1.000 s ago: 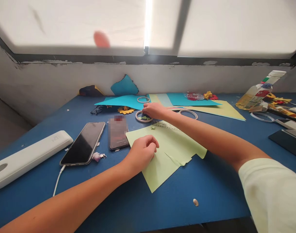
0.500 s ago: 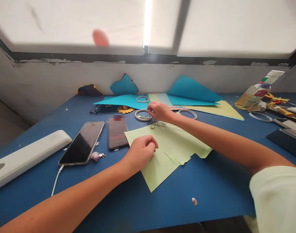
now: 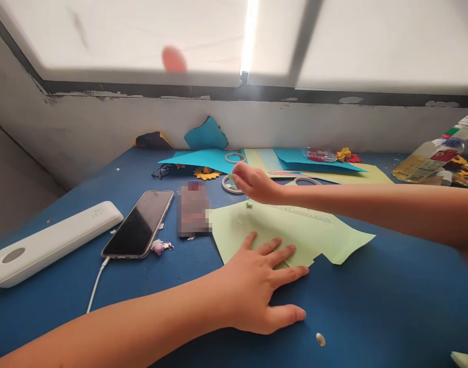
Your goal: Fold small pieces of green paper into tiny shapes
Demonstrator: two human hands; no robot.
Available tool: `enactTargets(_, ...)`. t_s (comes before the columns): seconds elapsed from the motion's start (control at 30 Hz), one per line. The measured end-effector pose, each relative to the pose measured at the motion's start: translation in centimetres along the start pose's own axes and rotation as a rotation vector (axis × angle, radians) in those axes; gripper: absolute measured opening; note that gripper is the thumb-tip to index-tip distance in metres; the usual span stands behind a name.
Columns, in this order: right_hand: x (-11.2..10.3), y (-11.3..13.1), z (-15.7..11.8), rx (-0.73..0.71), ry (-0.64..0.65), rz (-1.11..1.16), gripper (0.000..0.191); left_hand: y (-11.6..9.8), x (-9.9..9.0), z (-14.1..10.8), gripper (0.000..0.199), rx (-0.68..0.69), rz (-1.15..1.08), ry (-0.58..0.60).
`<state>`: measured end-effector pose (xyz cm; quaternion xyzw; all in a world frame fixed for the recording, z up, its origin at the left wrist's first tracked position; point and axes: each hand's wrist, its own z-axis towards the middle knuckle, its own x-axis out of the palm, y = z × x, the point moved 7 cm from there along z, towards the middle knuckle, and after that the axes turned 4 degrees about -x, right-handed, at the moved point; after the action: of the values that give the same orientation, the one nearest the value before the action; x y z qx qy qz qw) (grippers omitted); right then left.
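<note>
My left hand (image 3: 262, 286) lies spread, palm down, on the lower part of a pale green paper sheet (image 3: 234, 225). That sheet has a notch cut in its near edge. Above its far edge, my right hand (image 3: 257, 183) is closed with fingertips pinched. A speck of pale green shows at those fingertips; I cannot tell whether it is held. Just behind them stands a tape roll (image 3: 226, 190) with green scraps in its ring, partly hidden. A clear ruler (image 3: 306, 211) rests on the sheet, and a small green scrap (image 3: 249, 204) lies near its left end.
Left are a white power bank (image 3: 57, 243), a phone (image 3: 139, 225) with a cable, and a blurred-out phone (image 3: 193, 209). Blue sheets (image 3: 203, 157), another tape roll (image 3: 307, 181) and glasses (image 3: 160, 171) lie behind. A tilted bottle (image 3: 429, 158) stands right; a shell-like bit (image 3: 320, 339) sits near the front.
My left hand has opened from a curl and flattened onto the green sheet. The raised blue flap at the back is down, showing a clear-and-red packet and a yellow paper flower. The view shifted slightly.
</note>
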<state>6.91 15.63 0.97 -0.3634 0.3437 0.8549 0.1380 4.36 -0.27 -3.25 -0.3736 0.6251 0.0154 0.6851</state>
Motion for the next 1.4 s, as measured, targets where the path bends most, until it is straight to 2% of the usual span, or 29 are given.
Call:
enactTargets(0.1,1.1,0.8,1.6,-0.013,-0.071,0.170,0.010,0.1,-0.3,-0.2,0.056,0.000,-0.020,0.019)
enactTargets(0.2,0.9,0.2,1.3,0.014,-0.142,0.305,0.012,0.2,-0.5,-0.4,0.055,0.007,-0.046,0.009)
enactTargets(0.33,-0.7,-1.2,-2.0,0.095,-0.202,0.441,0.016,0.4,-0.9,-0.5,0.050,0.047,-0.172,-0.065)
enactTargets(0.43,-1.4,-1.1,-5.5,0.185,-0.217,0.531,0.019,2.0,-2.1,-0.3,0.028,-0.068,-0.390,-0.232)
enactTargets(0.5,-1.4,-0.3,-7.8,0.246,-0.206,0.591,0.019,3.9,-2.8,-0.3,0.026,-0.232,-0.534,-0.361)
enactTargets(0.57,-0.8,0.7,-9.6,0.311,-0.131,0.663,0.020,5.3,-3.2,-0.4,0.028,-0.352,-0.653,-0.437)
enactTargets(0.6,-0.1,1.1,-10.4,0.383,-0.062,0.783,0.020,5.7,-3.3,-0.4,0.029,-0.372,-0.701,-0.452)
enactTargets(0.67,0.4,1.7,-11.3,0.457,-0.023,0.918,0.020,6.0,-3.5,-0.3,0.029,-0.370,-0.757,-0.451)
enactTargets(0.8,1.1,2.7,-11.4,0.478,0.121,0.954,0.025,6.2,-3.5,-0.2,0.032,-0.400,-0.735,-0.403)
enactTargets(0.87,1.2,2.8,-11.3,0.483,0.140,0.926,0.024,6.3,-3.3,-0.3,0.034,-0.429,-0.737,-0.391)
enactTargets(0.97,1.2,2.5,-11.4,0.510,0.083,0.887,0.018,6.3,-3.4,-0.5,0.033,-0.436,-0.734,-0.440)
enactTargets(1.03,0.8,2.4,-11.5,0.473,0.019,0.828,0.014,6.4,-3.6,-0.7,0.033,-0.448,-0.733,-0.485)
enactTargets(1.1,0.2,2.6,-11.3,0.353,-0.022,0.710,0.009,6.6,-3.5,-0.8,0.034,-0.478,-0.783,-0.490)
enactTargets(1.27,-1.4,4.1,-10.5,-0.112,-0.060,0.381,0.020,6.9,-2.7,-0.3,0.033,-0.484,-1.105,-0.405)
enactTargets(1.4,-2.0,4.9,-10.6,-0.310,-0.134,0.216,0.020,6.5,-2.3,0.0,0.034,-0.454,-1.184,-0.308)
